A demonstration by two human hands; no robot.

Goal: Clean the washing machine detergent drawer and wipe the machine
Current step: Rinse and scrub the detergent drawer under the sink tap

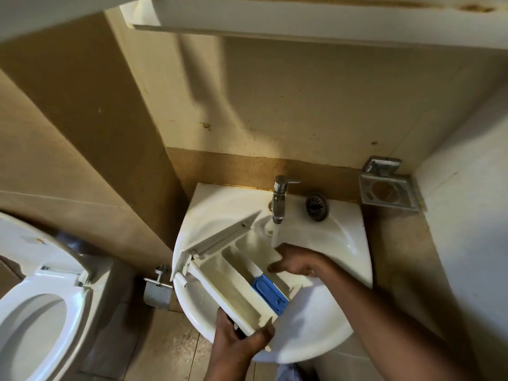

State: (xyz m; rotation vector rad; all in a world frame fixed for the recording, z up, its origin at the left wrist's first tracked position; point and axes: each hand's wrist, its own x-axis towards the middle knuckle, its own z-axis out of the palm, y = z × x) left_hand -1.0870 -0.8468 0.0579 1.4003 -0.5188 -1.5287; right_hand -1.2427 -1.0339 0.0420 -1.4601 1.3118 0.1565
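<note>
I read this as small bathroom, domestic look. Toilet (pixel 75 298) at lower left of frame, seat down, lid up. White wall-hung washbasin (pixel 349 243) at centre, chrome tap (pixel 279 199) running. Toilet-roll holder (pixel 157 291) low on wall between them. Metal soap dish (pixel 387 192) at right of centre. Beige wall tiles (pixel 82 119) all round.

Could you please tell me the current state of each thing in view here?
Tap: running.
Detergent drawer: removed, held over the sink.
Blue insert: seated in the drawer.
Toilet lid: raised.
Toilet seat: down.
Soap dish: empty.
Left hand: grips the drawer's near end.
Right hand: touches the drawer's far side.
</note>
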